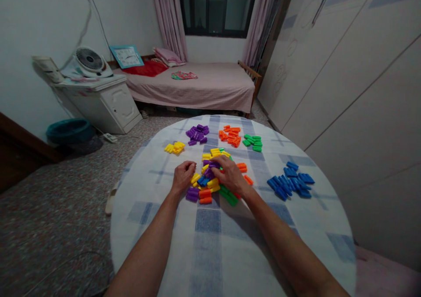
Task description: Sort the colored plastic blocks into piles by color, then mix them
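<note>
A mixed pile of small plastic pieces (204,181) in yellow, purple, blue, orange and green lies mid-table; they look like short tubes, some side by side. Over its right side is my right hand (230,175), thumb and fingers bent around a purple piece (210,170) among the others. My left hand (183,177) rests at the pile's left edge with its fingers curled together; what they hold, if anything, is hidden. Around the pile lie sorted groups: yellow pieces (175,148), purple pieces (198,134), orange pieces (231,135), green pieces (253,142) and blue pieces (289,183).
The round table has a blue and white checked cloth (208,244). Beyond it stand a bed (220,82) and, to the left, a white cabinet (115,106) with a fan (91,61). A teal bin (69,130) is on the floor; a wardrobe (345,91) lines the right.
</note>
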`<state>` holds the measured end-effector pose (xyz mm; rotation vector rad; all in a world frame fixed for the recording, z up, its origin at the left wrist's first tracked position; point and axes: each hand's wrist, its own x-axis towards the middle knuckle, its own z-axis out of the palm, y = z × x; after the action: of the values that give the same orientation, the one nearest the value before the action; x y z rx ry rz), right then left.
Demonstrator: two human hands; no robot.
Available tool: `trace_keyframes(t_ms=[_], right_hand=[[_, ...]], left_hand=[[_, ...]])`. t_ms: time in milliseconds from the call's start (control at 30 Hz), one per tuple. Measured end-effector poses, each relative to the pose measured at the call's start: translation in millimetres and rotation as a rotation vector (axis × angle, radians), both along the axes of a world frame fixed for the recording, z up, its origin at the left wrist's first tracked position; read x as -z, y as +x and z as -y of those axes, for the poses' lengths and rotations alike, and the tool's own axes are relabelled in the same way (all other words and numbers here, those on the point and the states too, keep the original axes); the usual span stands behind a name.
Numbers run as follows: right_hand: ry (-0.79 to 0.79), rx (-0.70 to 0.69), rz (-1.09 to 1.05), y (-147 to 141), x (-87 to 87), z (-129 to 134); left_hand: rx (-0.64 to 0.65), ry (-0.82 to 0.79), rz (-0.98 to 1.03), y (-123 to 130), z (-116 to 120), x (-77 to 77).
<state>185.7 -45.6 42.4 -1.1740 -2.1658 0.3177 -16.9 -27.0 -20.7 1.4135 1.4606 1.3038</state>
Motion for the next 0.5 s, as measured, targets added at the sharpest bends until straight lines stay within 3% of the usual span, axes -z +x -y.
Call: trace_keyframes(t_ms=[267,500], right_hand=[[-0.022,0.036,0.36,-17,5.3,14],[-0.025,0.047,0.258,-11,2.8,4]], left_hand=[[0.008,0.028,-0.039,0,1,-3.2],[-0.015,0.006,-0.02,2,2,-0.8]])
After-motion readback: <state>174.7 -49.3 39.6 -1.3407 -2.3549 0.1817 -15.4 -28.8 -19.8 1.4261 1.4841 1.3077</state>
